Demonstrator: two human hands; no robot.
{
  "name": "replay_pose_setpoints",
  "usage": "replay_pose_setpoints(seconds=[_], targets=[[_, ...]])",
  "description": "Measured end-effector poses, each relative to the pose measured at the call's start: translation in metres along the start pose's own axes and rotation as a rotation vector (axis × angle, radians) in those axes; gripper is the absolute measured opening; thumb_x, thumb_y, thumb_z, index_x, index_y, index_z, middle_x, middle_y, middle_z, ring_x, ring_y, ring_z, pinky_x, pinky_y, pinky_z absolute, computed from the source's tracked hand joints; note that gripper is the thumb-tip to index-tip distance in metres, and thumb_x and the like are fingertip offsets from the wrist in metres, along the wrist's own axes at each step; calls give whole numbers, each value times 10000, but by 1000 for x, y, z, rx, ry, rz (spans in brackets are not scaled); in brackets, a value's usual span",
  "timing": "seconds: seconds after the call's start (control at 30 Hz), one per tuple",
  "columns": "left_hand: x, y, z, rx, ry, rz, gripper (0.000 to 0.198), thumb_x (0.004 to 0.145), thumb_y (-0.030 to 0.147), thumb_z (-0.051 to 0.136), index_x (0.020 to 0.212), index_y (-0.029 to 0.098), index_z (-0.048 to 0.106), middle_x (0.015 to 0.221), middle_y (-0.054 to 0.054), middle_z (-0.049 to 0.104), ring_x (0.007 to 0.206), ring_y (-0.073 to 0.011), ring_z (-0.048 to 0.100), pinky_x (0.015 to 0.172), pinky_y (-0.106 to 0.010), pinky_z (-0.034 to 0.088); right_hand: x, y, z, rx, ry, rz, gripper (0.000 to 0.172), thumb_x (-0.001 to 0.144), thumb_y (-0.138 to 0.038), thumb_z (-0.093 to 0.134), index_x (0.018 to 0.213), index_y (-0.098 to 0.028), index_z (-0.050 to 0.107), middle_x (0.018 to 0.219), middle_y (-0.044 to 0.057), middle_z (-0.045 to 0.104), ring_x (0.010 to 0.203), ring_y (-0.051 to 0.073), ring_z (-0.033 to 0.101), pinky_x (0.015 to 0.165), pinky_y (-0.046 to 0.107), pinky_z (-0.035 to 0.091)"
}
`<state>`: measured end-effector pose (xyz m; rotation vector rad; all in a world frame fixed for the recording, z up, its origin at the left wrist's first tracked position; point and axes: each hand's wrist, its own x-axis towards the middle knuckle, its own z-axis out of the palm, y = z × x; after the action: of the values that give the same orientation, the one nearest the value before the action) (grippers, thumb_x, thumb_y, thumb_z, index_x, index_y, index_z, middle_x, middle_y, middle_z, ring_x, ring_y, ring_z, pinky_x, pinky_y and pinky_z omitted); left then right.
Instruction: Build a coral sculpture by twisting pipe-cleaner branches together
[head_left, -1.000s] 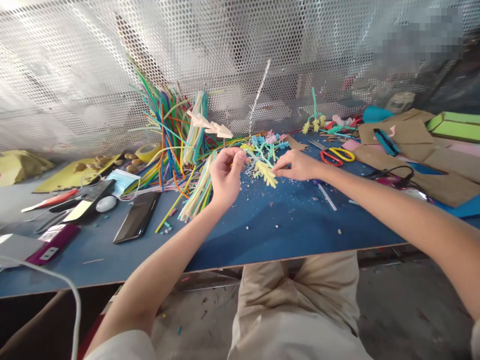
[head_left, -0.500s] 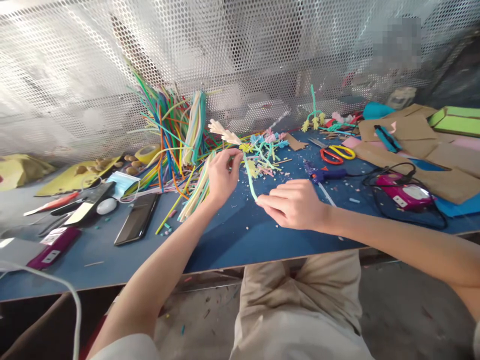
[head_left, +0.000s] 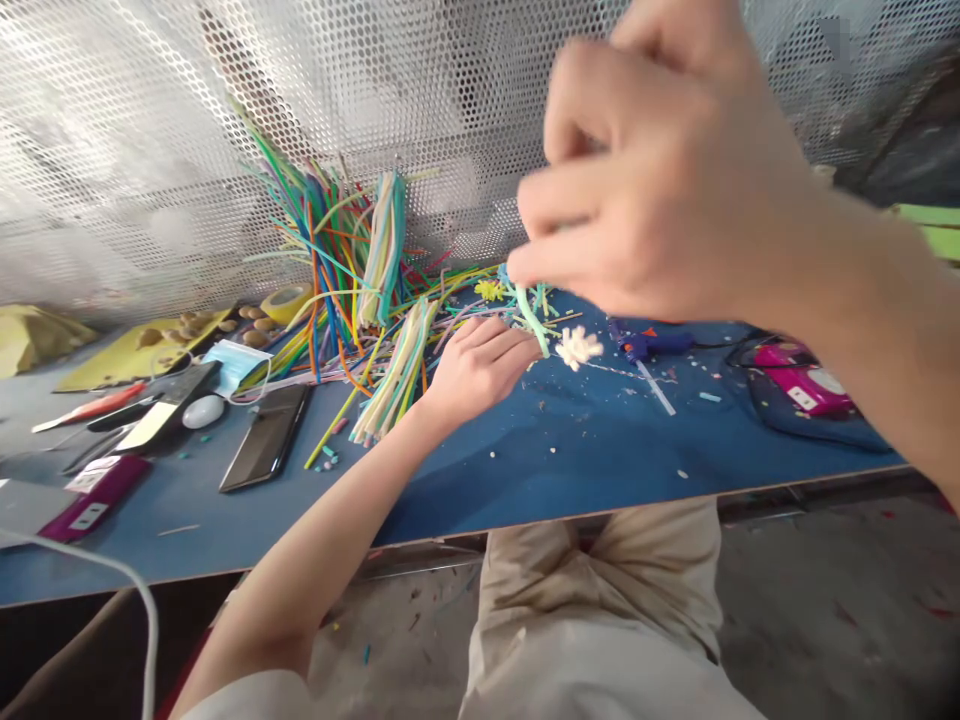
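Observation:
A pale green pipe cleaner (head_left: 533,322) runs from the fingertips of my left hand (head_left: 484,365) up to the curled fingers of my right hand (head_left: 637,170). My left hand pinches its lower end, palm down above the table. Raised close to the camera, my right hand is closed, with the upper end of the pipe cleaner passing out of sight behind its lower fingers. Just right of my left fingertips is a cream fuzzy flower piece (head_left: 579,347). A yellow fuzzy piece (head_left: 490,290) and other small pieces lie behind, partly covered by my hands.
Pipe cleaner bundles (head_left: 390,375) lie left of my left hand, with a taller heap (head_left: 322,270) behind. A phone (head_left: 266,440), mask (head_left: 236,365) and tape roll (head_left: 287,302) are further left. A glue gun (head_left: 652,343) and a magenta power strip (head_left: 802,378) lie right. Perforated metal (head_left: 465,130) stands behind.
My right hand has risen from the table toward the camera, bringing its end of the pipe cleaner up. My left hand has turned palm down, and the cream piece has swung to its right.

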<state>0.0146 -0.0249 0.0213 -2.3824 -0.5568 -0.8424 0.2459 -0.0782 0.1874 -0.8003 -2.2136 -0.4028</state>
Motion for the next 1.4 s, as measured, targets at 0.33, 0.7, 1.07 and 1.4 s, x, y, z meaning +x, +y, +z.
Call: replay_pose_setpoints(seconds=[0.33,0.7,1.07,1.4], targets=[[0,-6,-9,-241,341,-303,119,1025,301,633,957,236,705,866,-22,733,846,-190,641,800,-370,454,10,137,75,-151,-292,-76,597,1019,-646,430,1036,-243,870,992,64,835,1017,232,629,954,520,359],[-10,-29,13,-334,342,-786,257,1051,419,571,993,213,714,860,-25,745,754,-148,635,703,-296,477,-88,104,140,-19,-395,-95,358,1026,-348,527,846,-268,826,788,18,772,825,212,559,880,429,282],[-14,-35,18,-42,123,-695,217,1037,366,596,1017,227,762,923,-48,797,827,-215,675,812,-374,439,-92,20,92,-218,-152,-464,317,1030,-132,538,789,-250,708,721,-1,652,806,196,509,778,398,329],[-9,-16,15,85,-25,-333,225,1064,338,550,1026,261,758,907,-58,790,939,-262,649,906,-451,374,-20,8,44,-131,-198,-208,566,1157,-255,237,771,-185,645,896,17,646,1024,187,604,988,560,399]])
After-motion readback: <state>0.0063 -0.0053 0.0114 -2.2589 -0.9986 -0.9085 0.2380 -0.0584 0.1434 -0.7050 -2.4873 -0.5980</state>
